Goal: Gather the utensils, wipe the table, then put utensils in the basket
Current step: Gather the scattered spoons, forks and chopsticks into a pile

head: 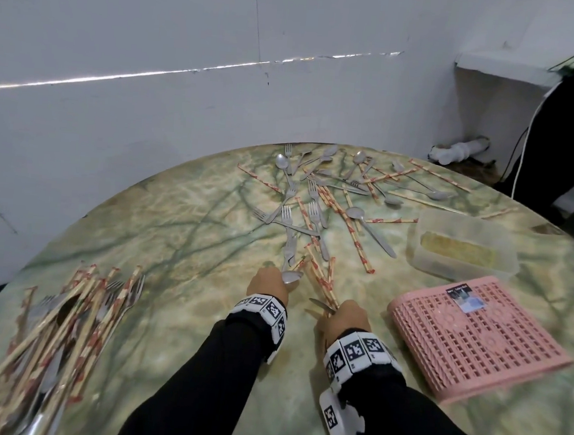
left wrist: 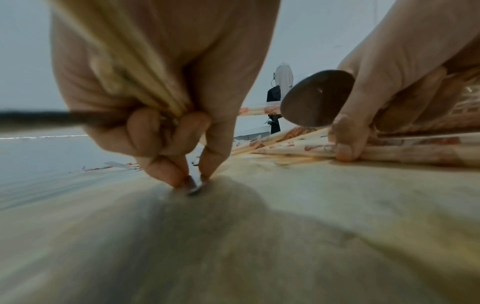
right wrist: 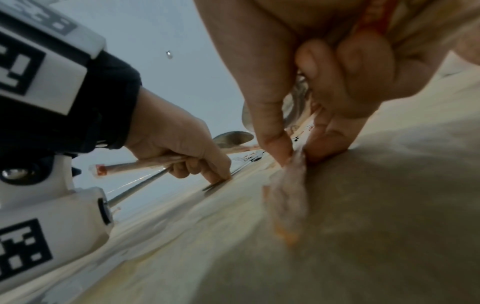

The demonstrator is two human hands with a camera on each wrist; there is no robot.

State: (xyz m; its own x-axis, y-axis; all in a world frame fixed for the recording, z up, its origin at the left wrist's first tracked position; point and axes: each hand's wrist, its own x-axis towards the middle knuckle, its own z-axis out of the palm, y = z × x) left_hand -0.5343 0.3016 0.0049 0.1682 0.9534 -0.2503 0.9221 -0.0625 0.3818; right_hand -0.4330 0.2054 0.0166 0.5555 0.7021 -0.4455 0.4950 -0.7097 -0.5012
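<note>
Two hands work low on the tabletop (head: 188, 230). The left hand (head: 268, 282) clutches chopsticks and a spoon (head: 291, 276), fingertips pinching what looks like a metal piece. The right hand (head: 344, 319) grips wrapped chopsticks (head: 321, 282), their long axis pointing away toward the scattered utensils (head: 332, 193). The pink basket (head: 475, 338) lies right.

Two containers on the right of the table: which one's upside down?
The pink basket, nearest the right hand. Its flat perforated base with a sticker faces up. The clear plastic tub behind it sits upright, opening upward.
</note>
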